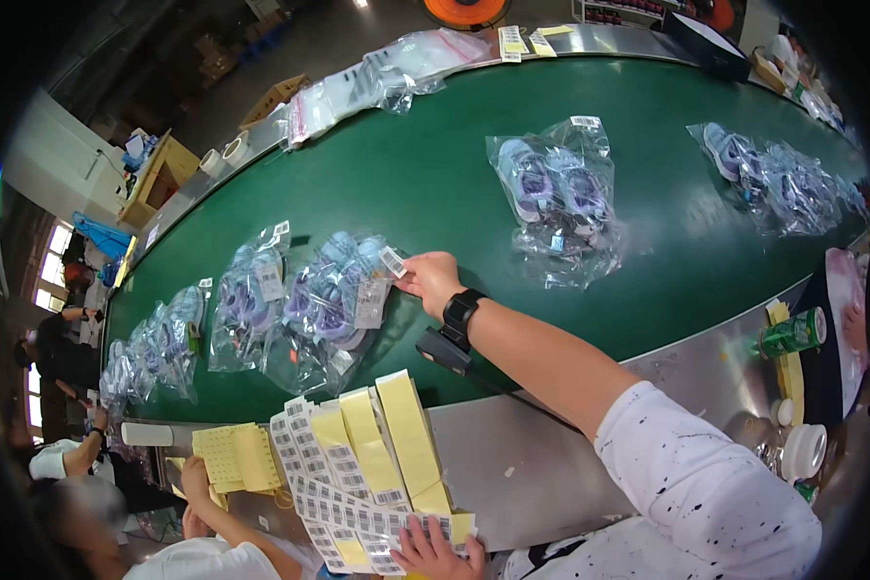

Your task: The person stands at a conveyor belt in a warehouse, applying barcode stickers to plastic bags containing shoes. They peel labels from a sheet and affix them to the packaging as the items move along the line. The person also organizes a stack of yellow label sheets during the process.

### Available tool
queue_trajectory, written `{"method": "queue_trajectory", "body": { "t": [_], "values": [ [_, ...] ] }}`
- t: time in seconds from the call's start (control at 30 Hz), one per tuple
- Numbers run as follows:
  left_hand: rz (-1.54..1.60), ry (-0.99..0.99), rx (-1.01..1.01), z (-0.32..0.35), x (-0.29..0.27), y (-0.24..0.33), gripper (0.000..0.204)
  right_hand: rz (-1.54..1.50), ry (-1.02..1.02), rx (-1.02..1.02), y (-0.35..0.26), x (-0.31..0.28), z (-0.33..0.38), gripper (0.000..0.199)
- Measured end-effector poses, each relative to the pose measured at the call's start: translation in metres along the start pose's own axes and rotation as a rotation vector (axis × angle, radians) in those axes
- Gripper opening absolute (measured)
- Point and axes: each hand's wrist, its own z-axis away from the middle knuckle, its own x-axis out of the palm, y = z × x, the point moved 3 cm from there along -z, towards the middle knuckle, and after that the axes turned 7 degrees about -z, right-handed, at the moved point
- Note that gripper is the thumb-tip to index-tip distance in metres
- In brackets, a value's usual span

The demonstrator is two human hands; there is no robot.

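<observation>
My right hand [433,278], with a black band at its wrist, reaches over the green conveyor belt. Its fingers pinch the edge of a white barcode label [392,262] at the corner of a clear plastic bag. Pale blue and purple shoes [333,304] lie inside that bag, with a larger white tag on it. Spread over several sheets of barcode labels [333,474], my left hand [440,549] lies with its fingers apart. Strips of yellow backing paper [408,425] lie among these sheets on the metal ledge.
More bagged shoes [556,184] sit on the belt [435,164], left and right. Plastic bags [387,72] lie along its far edge. At right on the metal ledge are a green can [793,332] and a tape roll [804,452]. A co-worker's hand [195,483] is close at left, by yellow sheets [237,456].
</observation>
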Motion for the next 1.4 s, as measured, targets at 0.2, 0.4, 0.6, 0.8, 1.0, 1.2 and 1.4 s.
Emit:
{"method": "queue_trajectory", "body": {
  "t": [0.2, 0.4, 0.6, 0.8, 1.0, 1.2, 1.4],
  "values": [
    [-0.007, -0.030, -0.021, 0.014, 0.015, 0.000, 0.061, 0.043, 0.231, -0.183, -0.001, 0.012, 0.013, 0.004],
    [0.036, 0.028, -0.015, 0.014, 0.009, 0.007, 0.059, 0.103, 0.079, -0.092, -0.019, 0.001, 0.030, 0.057],
    [0.076, 0.004, -0.035, 0.013, 0.015, -0.007, 0.059, 0.612, -0.337, -0.085, -0.033, -0.038, 0.129, 0.034],
    [0.296, 0.111, -0.049, 0.012, 0.007, -0.009, 0.072, 1.259, -1.067, -0.238, 0.016, -0.051, 0.283, 0.019],
    [1.029, 0.291, -0.234, 0.024, -0.001, -0.035, 0.062, 1.743, -1.053, -0.684, 0.052, -0.038, 0.346, 0.030],
    [1.143, 0.146, -0.186, 0.033, -0.005, -0.043, 0.059, 1.816, -1.018, -0.533, 0.068, -0.040, 0.344, 0.027],
    [1.286, 0.204, -0.418, 0.041, -0.002, -0.054, 0.037, 1.680, -1.049, -0.138, 0.062, -0.041, 0.348, 0.032]
  ]
}}
